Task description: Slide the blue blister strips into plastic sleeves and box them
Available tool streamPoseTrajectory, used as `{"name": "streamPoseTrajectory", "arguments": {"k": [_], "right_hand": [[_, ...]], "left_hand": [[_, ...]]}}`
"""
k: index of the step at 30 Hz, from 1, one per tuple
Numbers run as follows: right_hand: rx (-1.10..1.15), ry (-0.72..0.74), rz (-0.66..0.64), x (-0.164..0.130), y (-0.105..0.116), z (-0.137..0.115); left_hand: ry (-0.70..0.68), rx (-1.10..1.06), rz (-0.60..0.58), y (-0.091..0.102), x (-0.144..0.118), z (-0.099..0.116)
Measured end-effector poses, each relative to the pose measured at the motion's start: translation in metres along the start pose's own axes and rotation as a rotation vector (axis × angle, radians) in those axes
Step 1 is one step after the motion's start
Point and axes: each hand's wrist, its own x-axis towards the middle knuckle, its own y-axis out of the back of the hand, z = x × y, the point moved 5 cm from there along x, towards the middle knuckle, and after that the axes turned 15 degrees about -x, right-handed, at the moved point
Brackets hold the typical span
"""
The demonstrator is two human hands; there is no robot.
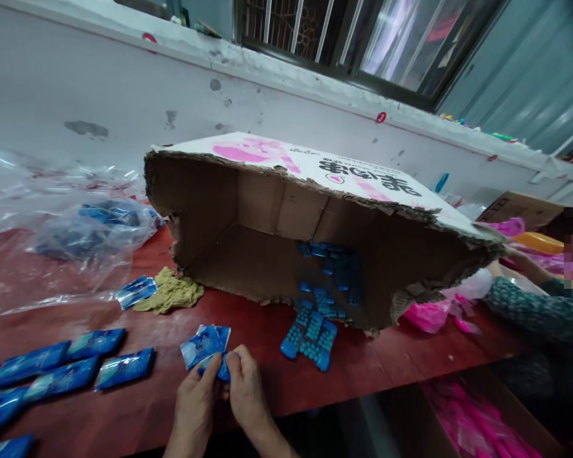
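The left hand (pixel 197 395) and right hand (pixel 246 389), fingers closed, pinch a blue packet (pixel 223 366) by the table's (pixel 255 324) near edge. Red tabletop separates them from the far box (pixel 286 159); blue pieces (pixel 311 338) lie right.

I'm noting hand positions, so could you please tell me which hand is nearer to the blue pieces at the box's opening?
Right: the right hand is left of the blue pieces; the left hand is farther left.
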Motion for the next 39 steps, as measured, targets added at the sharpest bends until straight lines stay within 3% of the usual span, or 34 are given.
{"name": "streamPoseTrajectory", "arguments": {"k": [3,6,8,11,13,15,19,21,25,30,32,39], "right_hand": [[-0.062,0.024,-0.025,-0.002,0.007,-0.007],[-0.335,0.144,0.042,-0.003,0.035,-0.016],[-0.624,0.199,0.209,-0.003,0.066,-0.018],[-1.122,0.084,0.473,0.000,0.109,-0.010],[-1.307,0.024,0.496,0.003,0.118,0.000],[-1.346,0.063,0.440,0.004,0.109,0.007],[-1.169,0.340,0.254,-0.001,0.065,0.008],[-1.033,0.410,0.220,-0.004,0.051,0.006],[-0.775,0.235,0.223,-0.002,0.053,0.007],[-0.130,0.070,0.004,-0.002,0.049,0.002],[0.033,0.056,-0.064,-0.008,0.044,-0.003],[-0.052,0.063,-0.107,-0.027,0.039,-0.017]], "left_hand": [[0.127,-0.042,-0.102,-0.004,-0.006,0.002],[0.227,-0.030,-0.170,-0.002,-0.012,0.009],[0.250,-0.049,-0.139,0.004,-0.014,0.012],[0.278,-0.101,-0.075,0.013,-0.014,0.012],[0.307,-0.125,-0.041,0.016,-0.015,0.009],[0.331,-0.146,-0.007,0.017,-0.016,0.006],[0.352,-0.164,0.069,0.017,-0.019,0.006],[0.335,-0.169,0.101,0.018,-0.019,0.008],[0.263,-0.177,0.120,0.023,-0.014,0.012],[0.196,-0.155,0.128,0.027,-0.009,0.009],[0.181,-0.151,0.119,0.027,-0.008,0.008],[0.160,-0.177,0.046,0.023,-0.008,0.009]]}}
